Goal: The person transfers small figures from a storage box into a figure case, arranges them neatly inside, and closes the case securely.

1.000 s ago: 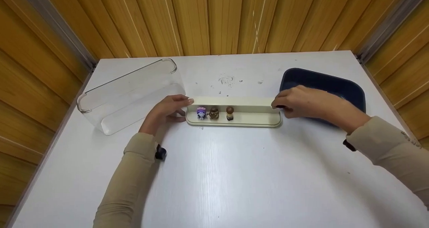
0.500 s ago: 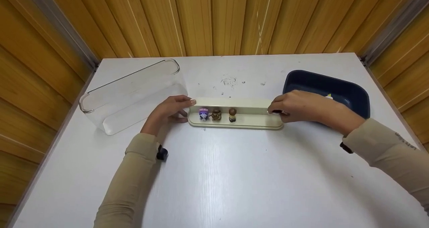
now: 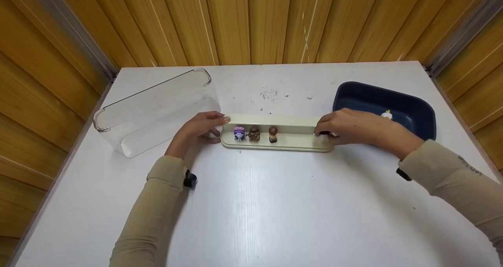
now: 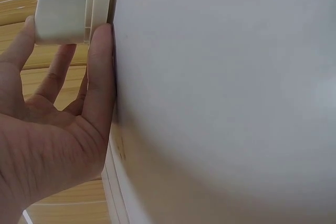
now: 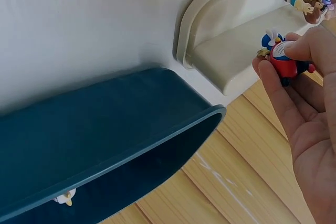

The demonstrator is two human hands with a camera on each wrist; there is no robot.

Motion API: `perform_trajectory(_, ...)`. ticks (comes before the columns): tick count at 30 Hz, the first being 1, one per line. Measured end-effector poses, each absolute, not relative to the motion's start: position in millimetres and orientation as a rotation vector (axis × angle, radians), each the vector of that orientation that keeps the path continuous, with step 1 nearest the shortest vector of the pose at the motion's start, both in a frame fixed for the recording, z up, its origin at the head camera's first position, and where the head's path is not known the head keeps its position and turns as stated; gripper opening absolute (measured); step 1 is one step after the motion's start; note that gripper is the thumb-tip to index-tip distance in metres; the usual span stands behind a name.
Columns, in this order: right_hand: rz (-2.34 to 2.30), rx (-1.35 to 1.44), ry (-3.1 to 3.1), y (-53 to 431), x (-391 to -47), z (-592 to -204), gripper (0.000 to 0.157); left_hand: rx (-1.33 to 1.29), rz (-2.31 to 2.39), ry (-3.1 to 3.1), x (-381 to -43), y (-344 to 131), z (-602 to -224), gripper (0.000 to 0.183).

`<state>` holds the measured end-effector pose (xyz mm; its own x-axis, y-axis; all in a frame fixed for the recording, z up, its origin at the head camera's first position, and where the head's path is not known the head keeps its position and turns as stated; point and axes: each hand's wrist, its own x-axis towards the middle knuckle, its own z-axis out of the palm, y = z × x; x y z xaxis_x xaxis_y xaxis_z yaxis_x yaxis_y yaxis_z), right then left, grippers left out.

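Sleeves: tan cloth (image 3: 145,212), softly creased, cuffs rolled.
Tabletop: white (image 3: 251,212), faintly grained.
Left hand (image 3: 200,127): fingers spread and nearly straight, tips touching the end of the stand.
Right hand (image 3: 349,124): palm turned inward, thumb and fingers pinching a figurine.
Pinched figurine (image 5: 285,60): red and blue, rounded, at the stand's right end; whether it touches, I cannot tell.
Stand (image 3: 296,140): smooth cream, long, stepped, round-cornered, bearing three small figures (image 3: 254,134).
Navy bin (image 3: 406,121): deep, rounded corners, a white-and-yellow figure (image 3: 386,115) inside.
Clear bin (image 3: 157,102): transparent, long, set aslant.
Wall (image 3: 263,23): yellow-brown, wood-patterned, ribbed.
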<state>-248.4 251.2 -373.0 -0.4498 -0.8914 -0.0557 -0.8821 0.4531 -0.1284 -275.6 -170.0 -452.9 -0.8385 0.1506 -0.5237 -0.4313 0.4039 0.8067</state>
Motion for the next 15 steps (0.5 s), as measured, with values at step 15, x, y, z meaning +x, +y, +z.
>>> perform_trajectory(15,-0.043,-1.564,2.548,246.3,-250.2,-372.3,0.021,-0.275,1.488,2.11,-274.6,-168.7,-450.3,0.068)
